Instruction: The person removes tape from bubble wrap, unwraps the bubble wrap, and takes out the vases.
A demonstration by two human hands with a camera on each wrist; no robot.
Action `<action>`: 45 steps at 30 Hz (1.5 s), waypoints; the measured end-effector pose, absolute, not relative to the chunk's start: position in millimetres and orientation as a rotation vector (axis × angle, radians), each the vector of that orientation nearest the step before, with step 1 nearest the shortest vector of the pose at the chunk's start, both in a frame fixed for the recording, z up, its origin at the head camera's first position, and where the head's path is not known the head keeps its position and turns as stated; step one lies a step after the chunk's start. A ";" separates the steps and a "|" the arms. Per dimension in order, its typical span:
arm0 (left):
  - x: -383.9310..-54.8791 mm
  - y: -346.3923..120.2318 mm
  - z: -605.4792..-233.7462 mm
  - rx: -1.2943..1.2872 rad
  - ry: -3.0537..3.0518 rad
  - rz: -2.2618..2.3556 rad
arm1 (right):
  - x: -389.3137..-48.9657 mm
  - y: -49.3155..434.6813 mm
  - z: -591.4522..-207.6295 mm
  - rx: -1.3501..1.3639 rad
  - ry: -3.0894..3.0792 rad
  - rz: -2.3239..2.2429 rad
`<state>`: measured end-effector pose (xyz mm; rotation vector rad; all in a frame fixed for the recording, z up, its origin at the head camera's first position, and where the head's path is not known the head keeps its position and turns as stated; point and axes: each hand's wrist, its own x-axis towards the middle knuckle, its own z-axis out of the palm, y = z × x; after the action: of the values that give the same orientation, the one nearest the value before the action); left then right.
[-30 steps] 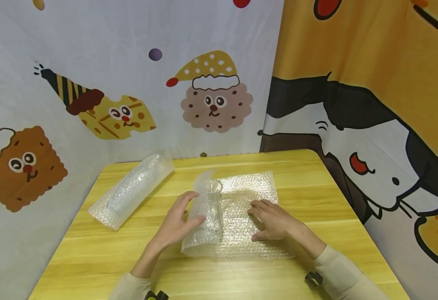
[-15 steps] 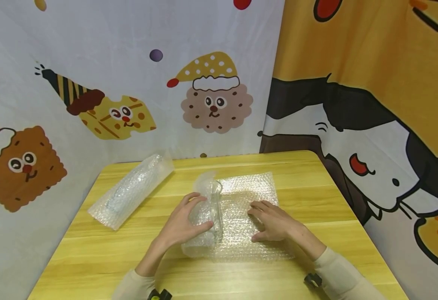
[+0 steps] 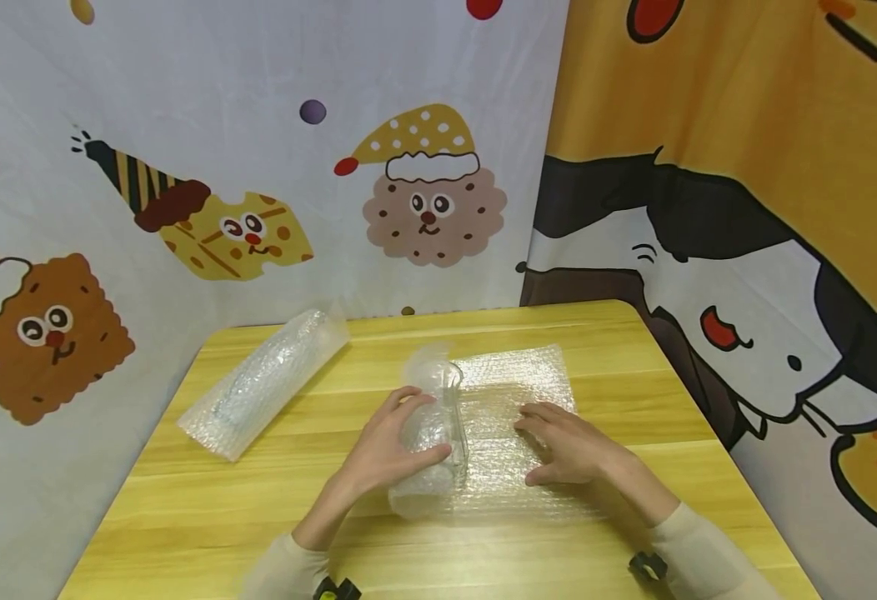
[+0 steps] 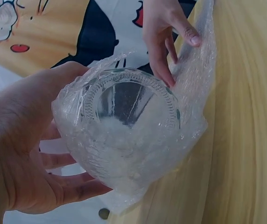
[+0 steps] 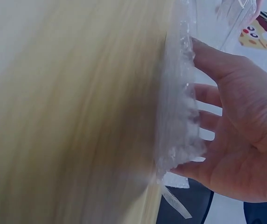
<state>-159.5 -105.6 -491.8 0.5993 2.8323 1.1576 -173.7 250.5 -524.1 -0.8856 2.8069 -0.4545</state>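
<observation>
A clear glass vessel (image 4: pixel 126 102) lies on its side, partly rolled in bubble wrap; its round, ridged base faces the left wrist camera. My left hand (image 3: pixel 393 442) curves round the wrapped side, thumb on one side and fingers on the other. To the right, the loose flat part of the bubble wrap (image 3: pixel 494 442) spreads over the table. My right hand (image 3: pixel 569 442) rests on that sheet with spread, relaxed fingers. In the right wrist view, its fingertips (image 5: pixel 203 53) touch the sheet near the table surface.
Another bubble-wrapped bundle (image 3: pixel 269 379) lies at the back left of the wood-grain table (image 3: pixel 206 525). Cartoon-printed curtains (image 3: pixel 258 75) hang right behind the table and along its sides.
My left hand has moved onto the wrapped glass vessel and then rightward with it. The bubble wrap sheet and my right hand have shifted slightly right too.
</observation>
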 end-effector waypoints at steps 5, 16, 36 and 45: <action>-157.3 -95.0 -492.9 0.614 2.827 1.165 | -173.2 263.1 -527.2 -0.863 2.810 -0.478; -155.6 -102.0 -493.9 0.605 2.811 1.221 | -172.3 269.1 -527.1 -0.836 2.792 -0.522; -151.8 -159.4 -500.8 0.433 2.729 1.418 | -170.9 269.9 -526.0 -0.823 2.779 -0.548; -148.9 -185.1 -509.5 0.440 2.888 1.285 | -171.6 270.2 -527.6 -0.816 2.780 -0.542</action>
<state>-148.9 -185.1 -509.5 0.4399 2.8877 1.2846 -171.6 270.2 -527.6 -0.8165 2.7803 -0.5419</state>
